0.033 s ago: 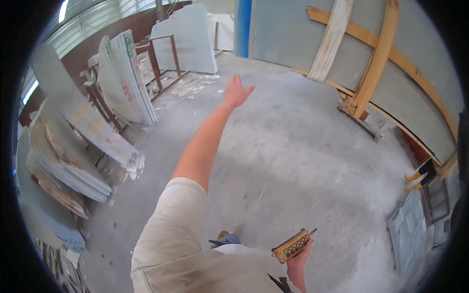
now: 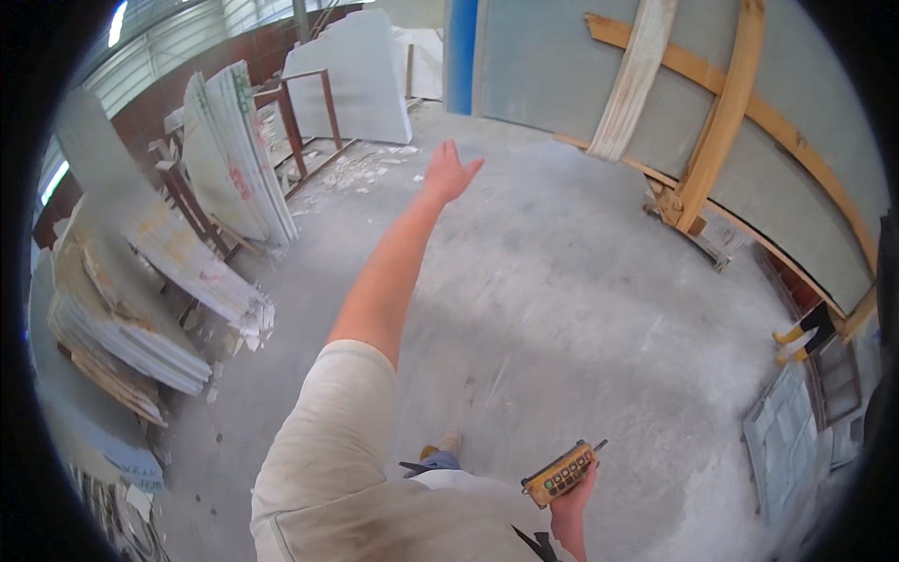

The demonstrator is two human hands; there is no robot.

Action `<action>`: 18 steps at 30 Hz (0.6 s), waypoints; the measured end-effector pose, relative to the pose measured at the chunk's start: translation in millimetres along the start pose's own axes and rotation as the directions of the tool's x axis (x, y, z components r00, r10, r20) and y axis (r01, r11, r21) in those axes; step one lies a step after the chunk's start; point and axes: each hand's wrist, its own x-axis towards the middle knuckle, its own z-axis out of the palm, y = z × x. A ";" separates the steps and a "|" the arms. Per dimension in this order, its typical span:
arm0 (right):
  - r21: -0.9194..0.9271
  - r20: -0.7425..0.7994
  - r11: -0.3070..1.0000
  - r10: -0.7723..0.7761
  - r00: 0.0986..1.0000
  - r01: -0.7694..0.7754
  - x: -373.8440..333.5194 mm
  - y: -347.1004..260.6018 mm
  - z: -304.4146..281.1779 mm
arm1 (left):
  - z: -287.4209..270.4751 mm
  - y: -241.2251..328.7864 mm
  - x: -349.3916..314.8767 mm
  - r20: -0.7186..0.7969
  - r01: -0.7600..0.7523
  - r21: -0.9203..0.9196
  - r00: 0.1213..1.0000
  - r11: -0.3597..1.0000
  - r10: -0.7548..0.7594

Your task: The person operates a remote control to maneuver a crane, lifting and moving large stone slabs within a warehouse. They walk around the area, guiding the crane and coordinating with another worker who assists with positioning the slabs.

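My left arm reaches far forward over the grey floor. At its end my left hand [image 2: 451,174] is open, thumb held apart from the stretched fingers, and it touches nothing. Down at the lower right, my right hand [image 2: 573,501] grips a yellow remote control [image 2: 560,474] with a row of round buttons on its face. The remote lies tilted across the palm, its upper side toward me. Fingers beneath it are mostly hidden.
Stone slabs [image 2: 234,150] lean in racks along the left, with broken chips [image 2: 351,169] on the floor. A large grey panel [image 2: 552,66] with wooden beams [image 2: 719,117] stands at right. Near the right edge show another person's yellow boots [image 2: 791,345] and a grey panel [image 2: 779,440].
The view has shifted very slightly, so the slabs at left sit a little further left. Both hands keep their pose, and the remote control stays in my right hand.
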 end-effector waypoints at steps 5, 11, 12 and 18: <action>0.054 -0.062 0.998 0.045 0.997 -0.042 38.3 18.9 27.8 | 13.8 -26.2 87.9 -0.088 0.046 -0.082 0.995 0.996 -0.053; 0.182 -0.124 0.980 0.100 0.987 -0.076 82.6 46.6 66.7 | 28.6 -89.7 166.7 -0.144 0.079 -0.122 0.985 0.989 -0.097; 0.161 -0.110 0.983 0.109 0.988 -0.091 89.4 45.8 73.5 | 30.9 -96.4 176.5 -0.148 0.090 -0.112 0.983 0.990 -0.106; 0.087 -0.148 0.989 0.132 0.980 -0.120 142.1 34.9 79.9 | 55.4 -142.4 221.5 -0.143 0.116 -0.350 0.974 0.930 -0.175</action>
